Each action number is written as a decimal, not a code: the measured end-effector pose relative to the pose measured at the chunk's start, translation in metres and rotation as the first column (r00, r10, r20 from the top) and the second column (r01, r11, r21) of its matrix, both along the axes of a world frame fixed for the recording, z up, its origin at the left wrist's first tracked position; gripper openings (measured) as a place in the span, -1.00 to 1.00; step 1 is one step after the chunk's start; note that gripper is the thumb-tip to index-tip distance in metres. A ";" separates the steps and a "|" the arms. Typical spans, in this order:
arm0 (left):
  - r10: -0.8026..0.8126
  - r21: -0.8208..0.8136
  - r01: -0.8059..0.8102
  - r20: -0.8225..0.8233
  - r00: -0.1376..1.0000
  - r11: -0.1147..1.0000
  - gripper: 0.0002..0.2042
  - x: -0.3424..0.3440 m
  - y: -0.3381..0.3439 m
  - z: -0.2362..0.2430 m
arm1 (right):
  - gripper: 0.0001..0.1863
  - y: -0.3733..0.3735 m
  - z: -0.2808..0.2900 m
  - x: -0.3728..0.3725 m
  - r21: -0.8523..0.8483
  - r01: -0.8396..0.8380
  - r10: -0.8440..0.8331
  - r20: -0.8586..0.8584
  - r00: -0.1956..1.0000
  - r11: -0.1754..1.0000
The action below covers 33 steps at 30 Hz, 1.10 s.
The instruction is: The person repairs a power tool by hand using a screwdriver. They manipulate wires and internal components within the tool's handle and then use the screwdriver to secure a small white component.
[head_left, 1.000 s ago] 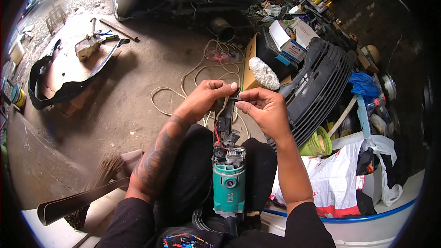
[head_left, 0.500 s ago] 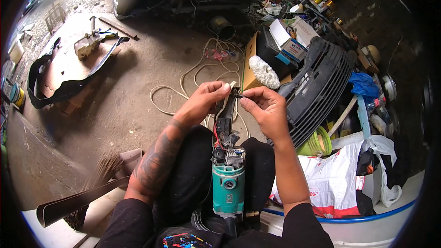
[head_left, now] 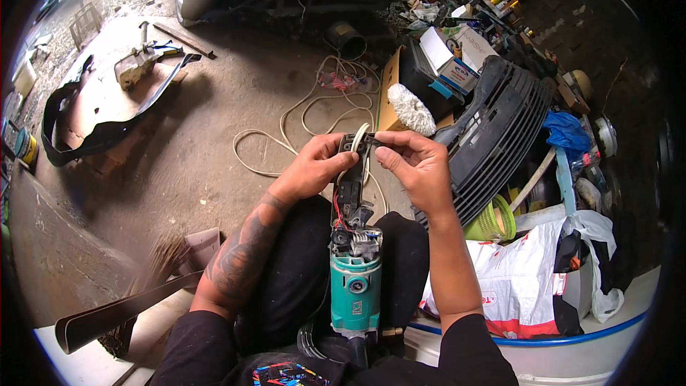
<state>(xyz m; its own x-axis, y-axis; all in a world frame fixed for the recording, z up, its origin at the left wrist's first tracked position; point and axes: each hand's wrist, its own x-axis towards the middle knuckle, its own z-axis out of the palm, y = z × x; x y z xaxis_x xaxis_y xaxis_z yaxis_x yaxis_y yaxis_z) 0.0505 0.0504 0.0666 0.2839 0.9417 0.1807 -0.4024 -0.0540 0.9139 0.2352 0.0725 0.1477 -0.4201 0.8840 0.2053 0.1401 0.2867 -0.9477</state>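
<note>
A teal power tool (head_left: 355, 297), like a grinder or polisher, lies lengthwise between my knees. Its black rear handle (head_left: 350, 196) is opened up, showing red wires and a switch-like part. A cream power cord (head_left: 359, 137) loops over the handle's far end. My left hand (head_left: 320, 166) is closed around that end, its thumb pressed on the cord. With thumb and forefinger, my right hand (head_left: 420, 169) pinches a small dark piece (head_left: 372, 143) against the handle's right side; the fingers partly hide it.
The cord trails in loops over the concrete floor (head_left: 214, 114). To the right are a black car grille (head_left: 493, 139), a white fluffy pad (head_left: 411, 109), a green basket (head_left: 491, 220) and a white sack (head_left: 500, 282). A broom (head_left: 161, 261) lies at lower left.
My left thumb has come down onto the cord and handle end, and the cord now arches more visibly over it. My right hand stays close by, still pinching the dark piece.
</note>
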 end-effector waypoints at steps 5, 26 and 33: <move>-0.007 0.041 0.005 0.056 0.998 0.999 -0.83 0.001 0.000 -0.002 | -0.78 0.001 -0.001 -0.004 0.277 -0.049 -0.015 0.223 0.975 0.960; 0.165 0.091 -0.164 -0.008 0.986 0.982 -0.87 0.007 -0.002 -0.007 | -0.80 0.005 0.014 -0.015 0.606 -0.141 -0.095 0.341 0.935 0.783; 0.154 0.108 -0.152 -0.010 0.988 0.982 -0.87 0.005 -0.001 -0.010 | -0.81 0.008 0.013 -0.017 0.728 -0.250 -0.057 0.368 0.928 0.638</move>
<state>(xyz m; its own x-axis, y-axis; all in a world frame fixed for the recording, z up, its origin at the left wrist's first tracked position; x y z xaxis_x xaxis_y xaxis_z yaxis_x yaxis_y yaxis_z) 0.0560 0.0496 0.0564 0.1422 0.9499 0.2784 -0.3647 -0.2112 0.9069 0.2180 0.0810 0.1610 -0.6675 0.4305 0.6075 0.3206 0.9026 -0.2873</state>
